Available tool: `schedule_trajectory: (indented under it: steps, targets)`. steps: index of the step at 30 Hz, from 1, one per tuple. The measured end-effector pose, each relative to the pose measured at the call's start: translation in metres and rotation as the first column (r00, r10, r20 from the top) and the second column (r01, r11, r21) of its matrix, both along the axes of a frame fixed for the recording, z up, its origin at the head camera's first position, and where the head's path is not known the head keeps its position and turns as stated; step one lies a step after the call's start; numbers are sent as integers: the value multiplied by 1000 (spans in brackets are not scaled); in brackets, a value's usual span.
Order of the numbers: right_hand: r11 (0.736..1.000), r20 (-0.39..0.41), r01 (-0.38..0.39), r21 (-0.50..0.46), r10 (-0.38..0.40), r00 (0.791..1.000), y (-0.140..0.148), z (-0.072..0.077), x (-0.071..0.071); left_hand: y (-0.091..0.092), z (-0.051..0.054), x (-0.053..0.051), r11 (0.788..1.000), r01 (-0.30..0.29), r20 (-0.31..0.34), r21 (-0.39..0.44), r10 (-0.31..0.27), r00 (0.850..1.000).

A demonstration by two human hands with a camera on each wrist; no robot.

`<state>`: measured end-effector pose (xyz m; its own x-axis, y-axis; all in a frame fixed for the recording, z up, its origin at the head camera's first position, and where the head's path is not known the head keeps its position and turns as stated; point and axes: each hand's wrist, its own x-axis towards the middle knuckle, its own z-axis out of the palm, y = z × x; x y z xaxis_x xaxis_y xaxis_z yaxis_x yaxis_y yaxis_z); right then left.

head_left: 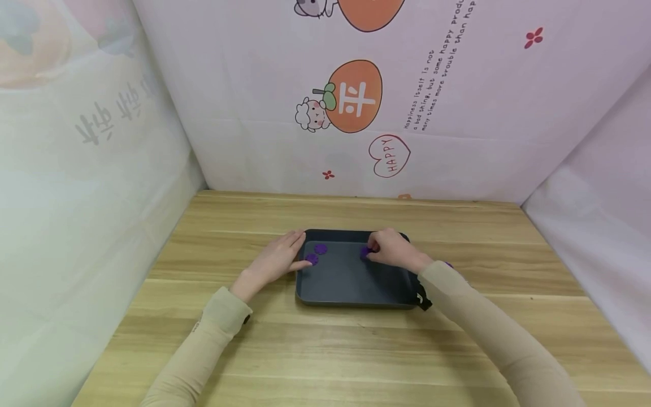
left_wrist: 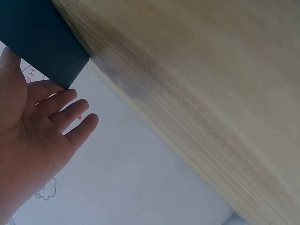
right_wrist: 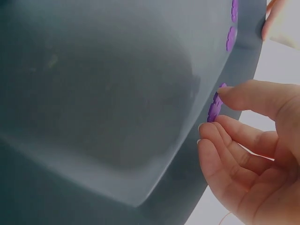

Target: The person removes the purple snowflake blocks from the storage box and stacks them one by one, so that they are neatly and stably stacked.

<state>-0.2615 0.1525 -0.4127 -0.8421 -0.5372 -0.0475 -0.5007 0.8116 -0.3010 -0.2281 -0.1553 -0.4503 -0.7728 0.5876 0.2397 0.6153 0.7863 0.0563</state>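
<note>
A dark grey rectangular tray [head_left: 356, 288] lies on the wooden table. My right hand [head_left: 394, 249] is over its far right part and pinches a purple scalloped disc [right_wrist: 215, 107] between thumb and fingertips. In the right wrist view the disc is tilted on edge near the tray's wall. My left hand [head_left: 274, 257] rests at the tray's left edge, its fingers nearly straight along the outside and its thumb over the rim. Close to that thumb are two more purple discs, one [head_left: 320, 249] near the far left corner and one [head_left: 312, 259] partly under the thumb tip.
A bit of something purple [head_left: 448, 264] shows behind the right sleeve, mostly hidden. By the tray's near right corner hangs a black strap [head_left: 424, 299]. Printed white sheets [head_left: 254, 113] rise behind the table [head_left: 325, 362] and on both sides.
</note>
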Motion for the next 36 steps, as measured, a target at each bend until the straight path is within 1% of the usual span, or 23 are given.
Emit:
schedule_trajectory:
  steps: [10,15,21,28,30,36]
  targets:
    - [999,14,22,-46,-21,1000,19,2,-3,0,-2,0,1000,6,-4,7,-6,1000]
    - [998,15,41,-50,-40,999,30,4,-2,0,-2,0,1000,6,-2,11,-6,1000]
    - [998,-14,47,-50,-48,999,42,7,0,-1,-1,0,1000,2,12,6,-2,1000]
    - [997,-36,68,-45,-70,997,54,13,3,-1,-1,-1,1000,-2,11,-7,2,1000]
    - [996,-32,72,-47,-73,997,57,16,5,-1,-1,0,1000,0,8,-8,0,1000]
    - [991,18,123,-54,-122,992,68,20,8,0,1,0,1000,3,10,-5,-3,1000]
